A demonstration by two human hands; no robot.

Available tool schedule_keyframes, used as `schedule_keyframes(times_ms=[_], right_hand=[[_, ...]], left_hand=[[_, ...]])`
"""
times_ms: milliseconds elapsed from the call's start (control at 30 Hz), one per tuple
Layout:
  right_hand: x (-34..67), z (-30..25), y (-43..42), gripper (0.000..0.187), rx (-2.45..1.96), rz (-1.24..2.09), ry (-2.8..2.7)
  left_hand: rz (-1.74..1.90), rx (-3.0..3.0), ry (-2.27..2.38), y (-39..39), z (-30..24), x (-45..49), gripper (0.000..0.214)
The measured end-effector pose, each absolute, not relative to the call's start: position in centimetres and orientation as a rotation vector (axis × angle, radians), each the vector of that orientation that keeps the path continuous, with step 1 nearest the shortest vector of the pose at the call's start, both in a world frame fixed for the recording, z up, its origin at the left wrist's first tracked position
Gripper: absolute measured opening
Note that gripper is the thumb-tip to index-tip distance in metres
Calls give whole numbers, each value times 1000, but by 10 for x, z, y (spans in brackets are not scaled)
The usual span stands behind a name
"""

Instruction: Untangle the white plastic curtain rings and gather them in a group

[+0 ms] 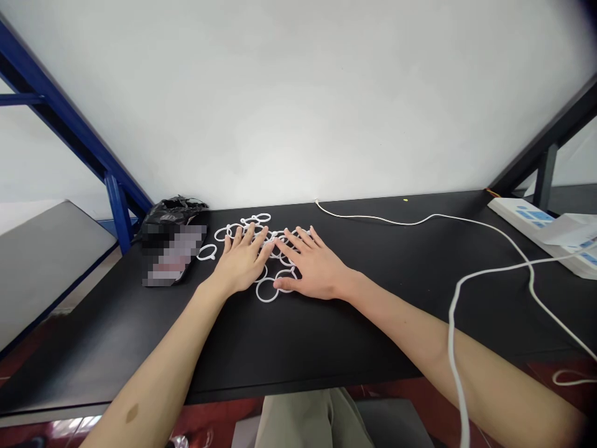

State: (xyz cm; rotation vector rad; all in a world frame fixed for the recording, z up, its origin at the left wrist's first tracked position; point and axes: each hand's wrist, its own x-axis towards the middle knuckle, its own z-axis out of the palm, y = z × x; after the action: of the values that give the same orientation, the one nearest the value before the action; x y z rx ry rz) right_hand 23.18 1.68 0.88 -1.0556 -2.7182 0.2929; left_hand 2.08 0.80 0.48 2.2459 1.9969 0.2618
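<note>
Several thin white rings (267,301), each with a small knob, lie in a loose spread on the black table (280,354). My left hand (242,261) rests palm down over the left part of them, fingers spread. Over the right part lies my right hand (317,264), also flat with its fingers apart, its thumb on a ring near the front. Both hands cover part of the rings, and their fingertips point toward the wall. One ring (207,252) sits a little apart, left of my left hand. Neither hand grips anything.
A black plastic bag (170,211) and a blurred-out flat object (175,258) lie at the left. A white cable (396,221) runs along the back and loops over my right forearm. At the right stands a white box with blue labels (527,218). Slanted metal bars (69,130) flank the table.
</note>
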Motion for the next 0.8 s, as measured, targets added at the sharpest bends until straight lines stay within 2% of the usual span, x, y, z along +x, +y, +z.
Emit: schedule_keyframes(times_ms=[533, 800], right_hand=[[236, 13, 19, 89, -1156, 342, -2675], [237, 12, 21, 91, -1138, 337, -2670]], left_hand=[[220, 2340, 1953, -1, 12, 26, 66], [400, 2344, 2328, -4, 28, 29, 53]])
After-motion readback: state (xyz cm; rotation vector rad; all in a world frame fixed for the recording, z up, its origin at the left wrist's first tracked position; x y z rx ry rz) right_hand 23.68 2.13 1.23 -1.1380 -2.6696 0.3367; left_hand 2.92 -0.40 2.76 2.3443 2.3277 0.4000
